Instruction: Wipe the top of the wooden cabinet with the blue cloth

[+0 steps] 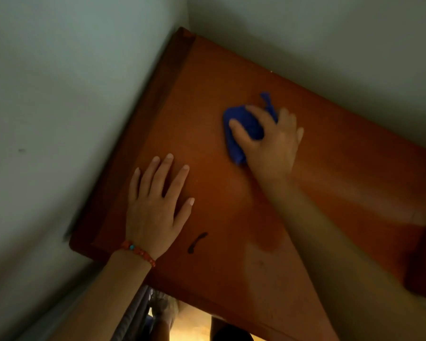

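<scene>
We are mid-wipe: our right hand (268, 141) fingers clutch the crumpled blue cloth (244, 126) near the orange-brown wooden cabinet top (207, 217)'s far edge; left hand (155, 205) rests flat, fingers spread. Next, probably sweep toward the unwiped near edge.

blue cloth (244, 124), orange-brown cabinet (207, 94)

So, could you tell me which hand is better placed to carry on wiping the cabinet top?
The right hand: it grips the blue cloth against the wooden cabinet top. The left hand lies flat and empty on the wood nearer the wall.
</scene>
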{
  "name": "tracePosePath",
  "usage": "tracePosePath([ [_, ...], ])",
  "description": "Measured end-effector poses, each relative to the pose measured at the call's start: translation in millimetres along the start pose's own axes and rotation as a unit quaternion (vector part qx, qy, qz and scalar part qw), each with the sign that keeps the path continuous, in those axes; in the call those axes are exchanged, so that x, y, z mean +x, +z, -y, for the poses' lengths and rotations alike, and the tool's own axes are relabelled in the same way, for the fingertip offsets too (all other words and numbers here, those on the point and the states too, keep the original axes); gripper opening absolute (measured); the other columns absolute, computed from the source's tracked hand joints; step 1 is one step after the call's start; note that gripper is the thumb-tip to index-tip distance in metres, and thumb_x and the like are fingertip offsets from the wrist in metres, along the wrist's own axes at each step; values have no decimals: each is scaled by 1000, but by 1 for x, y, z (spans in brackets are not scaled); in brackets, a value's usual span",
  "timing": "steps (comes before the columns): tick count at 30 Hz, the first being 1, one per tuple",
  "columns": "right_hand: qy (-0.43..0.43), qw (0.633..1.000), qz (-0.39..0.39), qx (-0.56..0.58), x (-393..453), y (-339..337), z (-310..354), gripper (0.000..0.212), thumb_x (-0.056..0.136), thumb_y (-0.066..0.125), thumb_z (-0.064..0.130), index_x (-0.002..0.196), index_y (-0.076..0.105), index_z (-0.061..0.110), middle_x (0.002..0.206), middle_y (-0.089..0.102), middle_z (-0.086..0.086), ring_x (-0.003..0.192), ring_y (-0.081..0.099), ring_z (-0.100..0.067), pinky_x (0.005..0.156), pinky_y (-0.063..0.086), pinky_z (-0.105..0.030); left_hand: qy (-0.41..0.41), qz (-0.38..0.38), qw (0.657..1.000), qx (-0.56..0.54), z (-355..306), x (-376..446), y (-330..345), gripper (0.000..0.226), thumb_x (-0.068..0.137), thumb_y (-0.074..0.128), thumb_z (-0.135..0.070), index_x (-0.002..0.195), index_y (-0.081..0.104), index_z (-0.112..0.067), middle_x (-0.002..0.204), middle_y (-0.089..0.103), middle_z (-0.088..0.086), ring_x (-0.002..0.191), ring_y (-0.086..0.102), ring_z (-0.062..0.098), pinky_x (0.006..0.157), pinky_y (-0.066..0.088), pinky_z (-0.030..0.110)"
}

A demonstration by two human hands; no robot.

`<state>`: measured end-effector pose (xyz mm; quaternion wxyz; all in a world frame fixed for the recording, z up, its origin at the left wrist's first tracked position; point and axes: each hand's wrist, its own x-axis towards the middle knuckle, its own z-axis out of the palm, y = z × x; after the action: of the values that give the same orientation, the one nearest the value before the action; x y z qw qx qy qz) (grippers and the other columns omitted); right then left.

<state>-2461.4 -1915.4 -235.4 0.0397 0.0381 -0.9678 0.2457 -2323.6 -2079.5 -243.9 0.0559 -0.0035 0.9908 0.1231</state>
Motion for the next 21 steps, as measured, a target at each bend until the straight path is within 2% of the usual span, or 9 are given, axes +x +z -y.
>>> tracePosePath([
  [4, 42, 998, -43, 17, 2, 8, 5, 47, 78, 57, 52, 111, 62, 19, 99, 57, -16, 93, 51, -31, 77, 25, -33, 24, -7, 1000, -3, 7, -5, -1, 55, 90, 35, -45, 137, 35, -18, 143, 36, 18, 132, 25, 33, 106, 16, 51],
  [9, 21, 999, 29, 19, -118, -4, 20, 47, 78, 51, 53, 109, 62, 19, 92, 57, -15, 86, 42, -23, 73, 23, -30, 32, -19, 999, -12, 21, -30, -4, 54, 88, 37, -44, 135, 37, -17, 140, 39, 20, 130, 27, 33, 103, 19, 53],
  [12, 28, 999, 23, 7, -103, -1, 24, 46, 77, 51, 53, 105, 64, 19, 89, 57, -14, 85, 43, -24, 72, 16, -27, 38, -11, 999, -8, 31, -49, -3, 54, 91, 32, -48, 135, 37, -17, 140, 39, 19, 129, 28, 34, 103, 19, 53],
  [14, 49, 999, -15, -8, -73, 4, 27, 47, 77, 53, 54, 106, 64, 19, 93, 57, -14, 87, 49, -27, 76, 20, -30, 50, -5, 999, -7, 38, -57, -3, 54, 93, 26, -49, 136, 36, -17, 141, 38, 18, 130, 28, 34, 105, 18, 53],
  [16, 86, 996, -35, 2, -55, 10, 29, 46, 78, 57, 52, 111, 62, 21, 100, 57, -13, 93, 50, -28, 80, 24, -32, 61, -10, 998, -9, 42, -59, 0, 54, 92, 30, -48, 136, 36, -18, 141, 38, 18, 131, 28, 33, 106, 17, 52],
  [18, 99, 994, -38, 12, -68, 12, 32, 46, 78, 58, 51, 113, 60, 21, 102, 56, -14, 94, 50, -29, 80, 24, -33, 67, -20, 998, -10, 44, -58, 2, 53, 89, 35, -45, 136, 37, -18, 141, 39, 18, 130, 28, 33, 106, 16, 51],
  [21, 81, 996, -26, 3, -133, 7, 39, 47, 78, 53, 52, 110, 61, 19, 95, 57, -15, 87, 49, -28, 76, 26, -33, 72, -34, 997, -15, 44, -58, 3, 52, 89, 38, -43, 134, 39, -18, 139, 41, 19, 129, 29, 33, 106, 17, 50],
])
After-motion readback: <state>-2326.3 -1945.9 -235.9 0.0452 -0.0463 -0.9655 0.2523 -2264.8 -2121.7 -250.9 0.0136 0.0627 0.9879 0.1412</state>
